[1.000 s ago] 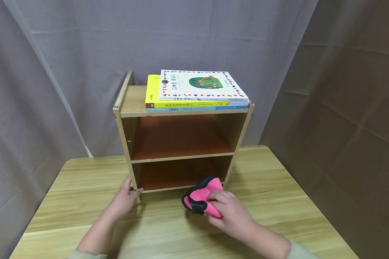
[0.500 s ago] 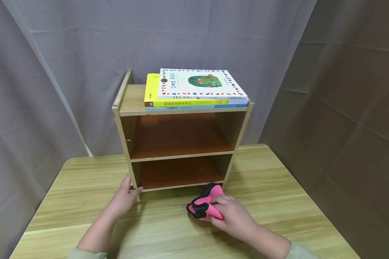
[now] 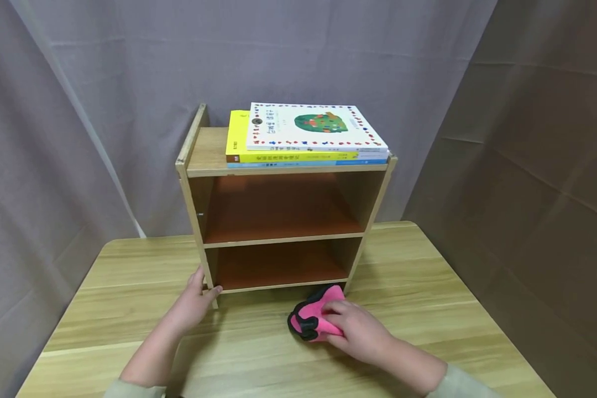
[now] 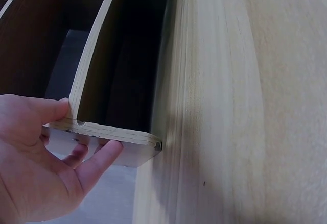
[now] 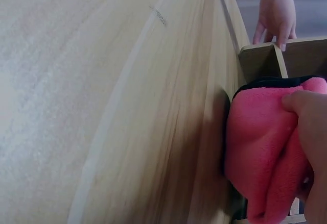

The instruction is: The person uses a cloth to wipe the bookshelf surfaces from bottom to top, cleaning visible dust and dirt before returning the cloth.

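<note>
A small wooden shelf unit (image 3: pixel 283 241) with two open compartments stands on the table. My left hand (image 3: pixel 191 303) grips its lower left side panel, thumb at the inner front edge. In the left wrist view, the fingers of that hand (image 4: pixel 43 168) lie along the panel's outer face. A pink cloth (image 3: pixel 330 301) with black edging is bunched in my right hand (image 3: pixel 360 334), at the lower right front of the unit. Seen from the right wrist, the folded cloth (image 5: pixel 260 137) covers part of the gap under the bottom board, thumb pressed on its top.
Several books (image 3: pixel 303 130) lie stacked on top of the unit, a white one uppermost. The wood-grain table (image 3: pixel 258 354) extends in front and to both sides. Grey curtains (image 3: pixel 129 83) hang behind, and a darker one (image 3: pixel 527 193) runs along the right.
My right hand has brought the cloth down from the bottom board's front edge, slightly toward me, to below that board. My left hand keeps its grip. The head view has shifted slightly.
</note>
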Demonstrator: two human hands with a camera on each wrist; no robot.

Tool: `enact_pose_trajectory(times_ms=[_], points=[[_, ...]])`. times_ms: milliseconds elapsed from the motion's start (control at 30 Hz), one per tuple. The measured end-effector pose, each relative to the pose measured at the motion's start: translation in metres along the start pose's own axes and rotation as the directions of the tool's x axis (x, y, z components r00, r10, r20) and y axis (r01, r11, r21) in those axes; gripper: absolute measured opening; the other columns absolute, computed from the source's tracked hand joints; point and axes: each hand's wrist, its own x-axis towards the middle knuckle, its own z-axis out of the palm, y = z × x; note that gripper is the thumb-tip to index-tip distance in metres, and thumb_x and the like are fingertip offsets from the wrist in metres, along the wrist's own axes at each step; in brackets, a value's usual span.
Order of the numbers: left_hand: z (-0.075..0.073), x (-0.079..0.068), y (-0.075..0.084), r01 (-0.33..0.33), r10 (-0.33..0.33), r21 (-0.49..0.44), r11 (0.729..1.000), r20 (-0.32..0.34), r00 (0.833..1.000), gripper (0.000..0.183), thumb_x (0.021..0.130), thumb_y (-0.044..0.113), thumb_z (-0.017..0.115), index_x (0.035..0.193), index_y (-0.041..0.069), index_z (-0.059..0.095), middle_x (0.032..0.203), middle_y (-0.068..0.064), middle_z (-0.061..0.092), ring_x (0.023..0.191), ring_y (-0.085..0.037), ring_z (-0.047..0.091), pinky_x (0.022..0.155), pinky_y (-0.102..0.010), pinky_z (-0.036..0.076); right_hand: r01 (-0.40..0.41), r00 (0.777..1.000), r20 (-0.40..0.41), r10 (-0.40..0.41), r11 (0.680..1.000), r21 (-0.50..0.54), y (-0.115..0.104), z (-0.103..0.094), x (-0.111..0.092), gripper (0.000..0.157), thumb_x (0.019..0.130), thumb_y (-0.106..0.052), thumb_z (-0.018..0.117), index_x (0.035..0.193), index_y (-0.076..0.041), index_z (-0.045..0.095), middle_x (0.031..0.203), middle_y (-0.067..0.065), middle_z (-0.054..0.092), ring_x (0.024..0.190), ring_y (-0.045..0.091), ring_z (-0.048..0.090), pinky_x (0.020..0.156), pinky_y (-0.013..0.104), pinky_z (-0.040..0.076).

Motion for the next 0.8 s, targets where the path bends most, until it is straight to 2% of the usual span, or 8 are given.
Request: enact_pose_trajectory(times_ms=[133, 267, 367, 467, 600, 700, 800], points=[[0.000, -0.002, 0.003, -0.003, 0.003, 0.003, 1.000, 0.002, 1.000, 0.074, 0.104, 0.021, 0.052, 0.160, 0.022, 0.004, 0.156, -0.027, 0.015, 0.134, -0.054, 0.033, 0.102, -0.065, 0.039, -0.044, 0.997, 0.067, 0.044, 0.999, -0.003, -0.001, -0.001, -0.002, 0.028, 0.091, -0.046, 0.069, 0.097, -0.020, 0.076, 0.118, -0.001, 0.066, 0.113, 0.019, 0.060, 0.099, 0.041, 0.048], [-0.001, -0.002, 0.006, -0.009, 0.009, 0.005, 1.000, 0.005, 1.000, 0.075, 0.104, 0.022, 0.051, 0.160, 0.023, 0.002, 0.156, -0.026, 0.016, 0.135, -0.053, 0.032, 0.104, -0.066, 0.035, -0.075, 0.991, 0.110, 0.075, 0.997, -0.005, -0.004, 0.000, -0.006, 0.030, 0.091, -0.049, 0.067, 0.094, -0.020, 0.076, 0.114, -0.001, 0.066, 0.110, 0.018, 0.061, 0.103, 0.052, 0.043], [-0.002, -0.003, 0.007, -0.014, 0.014, 0.006, 1.000, 0.003, 1.000, 0.074, 0.104, 0.022, 0.052, 0.160, 0.023, 0.004, 0.155, -0.026, 0.017, 0.134, -0.053, 0.033, 0.104, -0.066, 0.036, -0.068, 0.990, 0.126, 0.070, 0.997, -0.025, -0.007, 0.002, -0.009, 0.031, 0.091, -0.051, 0.067, 0.091, -0.021, 0.074, 0.110, -0.003, 0.066, 0.107, 0.016, 0.061, 0.105, 0.059, 0.037], [-0.002, -0.003, 0.007, -0.019, 0.019, 0.005, 1.000, 0.000, 1.000, 0.072, 0.104, 0.021, 0.052, 0.159, 0.023, 0.007, 0.154, -0.026, 0.019, 0.134, -0.053, 0.034, 0.103, -0.065, 0.037, -0.044, 0.990, 0.132, 0.051, 0.998, -0.052, -0.009, 0.005, -0.010, 0.028, 0.091, -0.050, 0.067, 0.090, -0.023, 0.073, 0.109, -0.004, 0.064, 0.105, 0.017, 0.060, 0.103, 0.052, 0.040], [-0.002, -0.001, 0.006, -0.021, 0.021, 0.002, 1.000, -0.007, 1.000, 0.071, 0.103, 0.020, 0.053, 0.159, 0.022, 0.009, 0.154, -0.026, 0.019, 0.133, -0.053, 0.034, 0.103, -0.065, 0.037, -0.020, 0.992, 0.127, 0.027, 0.998, -0.057, -0.011, 0.007, -0.011, 0.024, 0.091, -0.048, 0.068, 0.088, -0.025, 0.073, 0.098, -0.008, 0.056, 0.093, 0.013, 0.054, 0.086, 0.037, 0.046], [-0.001, 0.000, 0.003, -0.016, 0.016, -0.006, 1.000, -0.006, 1.000, 0.070, 0.103, 0.020, 0.053, 0.159, 0.022, 0.010, 0.154, -0.026, 0.018, 0.134, -0.054, 0.033, 0.103, -0.065, 0.037, -0.013, 0.989, 0.145, 0.020, 0.999, -0.049, -0.013, 0.007, -0.012, 0.025, 0.091, -0.050, 0.066, 0.092, -0.026, 0.075, 0.092, -0.010, 0.049, 0.087, 0.010, 0.047, 0.080, 0.033, 0.044], [0.000, 0.000, 0.000, -0.011, 0.011, -0.016, 1.000, -0.003, 1.000, 0.069, 0.103, 0.019, 0.053, 0.158, 0.022, 0.011, 0.155, -0.026, 0.017, 0.134, -0.054, 0.032, 0.103, -0.064, 0.038, -0.010, 0.982, 0.186, 0.020, 0.999, -0.052, -0.015, 0.006, -0.014, 0.034, 0.094, -0.054, 0.061, 0.105, -0.026, 0.076, 0.098, -0.008, 0.054, 0.091, 0.012, 0.048, 0.083, 0.036, 0.045]])
